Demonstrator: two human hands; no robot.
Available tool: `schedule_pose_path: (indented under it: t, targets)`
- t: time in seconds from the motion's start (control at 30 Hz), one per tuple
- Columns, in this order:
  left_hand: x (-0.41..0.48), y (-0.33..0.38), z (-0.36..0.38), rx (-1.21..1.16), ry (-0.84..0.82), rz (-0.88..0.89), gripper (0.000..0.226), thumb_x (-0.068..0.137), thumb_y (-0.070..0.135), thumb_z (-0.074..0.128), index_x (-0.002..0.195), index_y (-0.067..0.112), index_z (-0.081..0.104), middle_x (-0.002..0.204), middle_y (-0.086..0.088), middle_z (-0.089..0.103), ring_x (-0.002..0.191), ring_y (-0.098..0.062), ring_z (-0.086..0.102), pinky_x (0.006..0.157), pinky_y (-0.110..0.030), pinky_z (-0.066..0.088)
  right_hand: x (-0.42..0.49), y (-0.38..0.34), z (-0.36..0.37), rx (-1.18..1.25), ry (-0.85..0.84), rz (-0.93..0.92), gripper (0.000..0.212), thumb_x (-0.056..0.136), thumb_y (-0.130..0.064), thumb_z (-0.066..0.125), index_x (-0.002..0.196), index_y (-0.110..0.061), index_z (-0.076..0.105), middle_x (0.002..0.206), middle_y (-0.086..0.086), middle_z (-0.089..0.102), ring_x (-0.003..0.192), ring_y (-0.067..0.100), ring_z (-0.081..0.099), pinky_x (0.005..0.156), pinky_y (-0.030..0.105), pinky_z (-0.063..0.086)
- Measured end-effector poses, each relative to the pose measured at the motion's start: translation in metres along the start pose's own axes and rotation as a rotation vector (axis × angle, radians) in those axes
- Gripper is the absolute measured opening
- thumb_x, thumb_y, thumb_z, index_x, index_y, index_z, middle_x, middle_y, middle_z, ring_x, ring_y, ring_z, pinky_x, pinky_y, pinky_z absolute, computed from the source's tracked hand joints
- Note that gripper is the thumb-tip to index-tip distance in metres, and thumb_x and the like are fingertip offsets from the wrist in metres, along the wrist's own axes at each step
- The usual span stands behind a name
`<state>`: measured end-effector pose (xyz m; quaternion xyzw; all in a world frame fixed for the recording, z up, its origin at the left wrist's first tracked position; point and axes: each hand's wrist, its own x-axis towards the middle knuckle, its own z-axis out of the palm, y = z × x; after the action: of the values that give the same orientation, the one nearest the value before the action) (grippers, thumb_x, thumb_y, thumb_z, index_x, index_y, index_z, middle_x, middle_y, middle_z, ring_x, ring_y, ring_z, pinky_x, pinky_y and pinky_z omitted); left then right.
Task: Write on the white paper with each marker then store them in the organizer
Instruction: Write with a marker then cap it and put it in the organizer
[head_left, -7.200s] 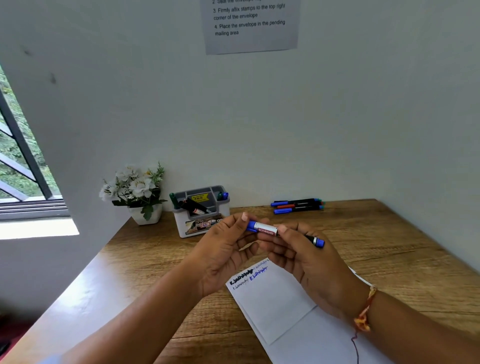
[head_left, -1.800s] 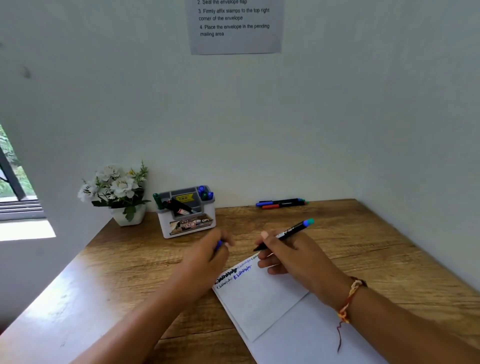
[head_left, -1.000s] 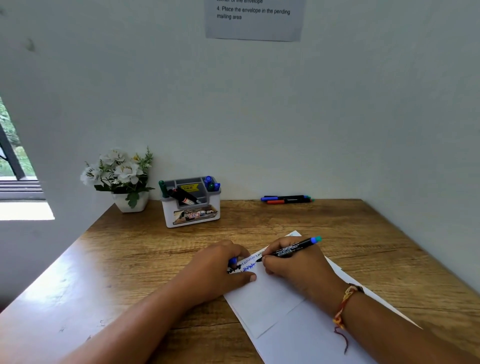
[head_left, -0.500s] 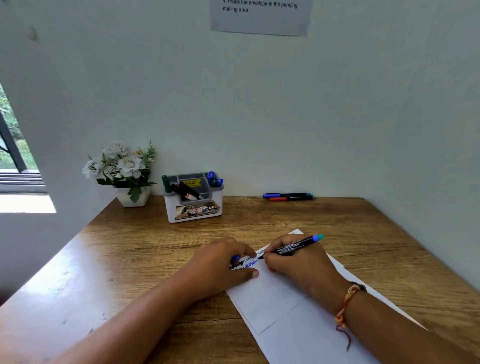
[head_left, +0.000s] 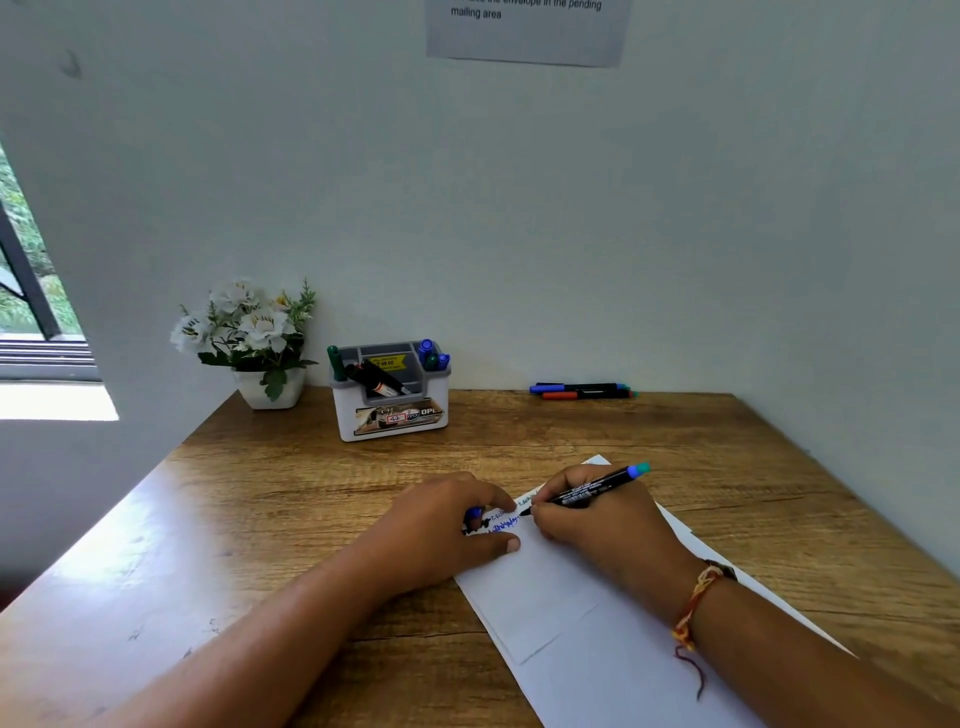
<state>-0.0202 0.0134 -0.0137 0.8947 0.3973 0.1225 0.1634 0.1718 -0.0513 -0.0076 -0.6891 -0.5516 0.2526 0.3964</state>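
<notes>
Looking down from the head view, and it's all happening on the paper (head_left: 571, 613), which lies askew on the wooden counter (head_left: 311, 493). The right hand (head_left: 587, 525) is curled round a black marker (head_left: 592, 488), pinching it low on the barrel. The tip is down on the paper's far end and the blue-green tail is tilted up and to the right. Black and blue scribbles run in short lines just beside that tip.

The left hand (head_left: 441, 530) sits on the paper's left edge with its thumb flat on the sheet, pinning it. Its fingers are curled, and a small blue cap (head_left: 474, 513) peeks out between them, held in there. A thread band (head_left: 696, 597) rides the right wrist, low over the paper.

Beyond the paper and off to its left, the white organizer (head_left: 392, 410) stands against the wall. It has a green marker in its left corner, blue ones in its right corner, and a dark one slanted across the middle. Straight beyond the paper, also at the wall, three or so loose markers (head_left: 582, 391) lie side by side; their exact number is hard to tell. Further left of the paper than the organizer stands a white pot of flowers (head_left: 270, 387). High above the paper, a printed notice (head_left: 524, 31) is on the wall.
</notes>
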Motion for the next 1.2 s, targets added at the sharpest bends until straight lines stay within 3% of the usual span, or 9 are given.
schedule_pose_path:
  t: [0.23, 0.5, 0.7, 1.2]
  targets:
    - [0.0002, 0.0008, -0.0003, -0.002, -0.003, -0.001, 0.046, 0.088, 0.057, 0.062, 0.131, 0.044, 0.056, 0.124, 0.018, 0.059, 0.104, -0.003, 0.053, 0.089, -0.024, 0.048, 0.0001, -0.0007, -0.0003, -0.028, -0.001, -0.008, 0.004, 0.078, -0.019, 0.074, 0.077, -0.022, 0.077, 0.080, -0.006, 0.075, 0.078, 0.009, 0.069, 0.074, 0.029, 0.060]
    - [0.0014, -0.0008, 0.0012, -0.012, -0.006, -0.002, 0.047, 0.087, 0.059, 0.062, 0.131, 0.044, 0.056, 0.125, 0.018, 0.059, 0.107, -0.003, 0.053, 0.093, -0.029, 0.049, 0.0001, -0.0008, -0.0010, -0.016, 0.015, 0.002, 0.005, 0.077, -0.018, 0.074, 0.077, -0.021, 0.077, 0.080, -0.006, 0.075, 0.078, 0.009, 0.069, 0.074, 0.030, 0.060]
    - [0.0003, -0.0018, 0.0003, -0.019, -0.001, 0.001, 0.047, 0.087, 0.059, 0.062, 0.131, 0.043, 0.057, 0.125, 0.017, 0.060, 0.107, -0.005, 0.054, 0.093, -0.030, 0.049, 0.0000, -0.0013, -0.0003, -0.017, 0.005, 0.014, 0.005, 0.078, -0.019, 0.075, 0.079, -0.024, 0.077, 0.084, -0.008, 0.075, 0.082, 0.008, 0.069, 0.070, 0.022, 0.056]
    - [-0.0012, 0.0024, -0.0021, -0.016, -0.007, 0.002, 0.045, 0.088, 0.057, 0.061, 0.131, 0.043, 0.056, 0.127, 0.017, 0.059, 0.106, -0.005, 0.053, 0.090, -0.026, 0.048, -0.0022, -0.0012, -0.0010, -0.009, 0.017, 0.004, 0.004, 0.077, -0.018, 0.075, 0.078, -0.022, 0.077, 0.082, -0.007, 0.075, 0.080, 0.008, 0.068, 0.064, 0.018, 0.051]
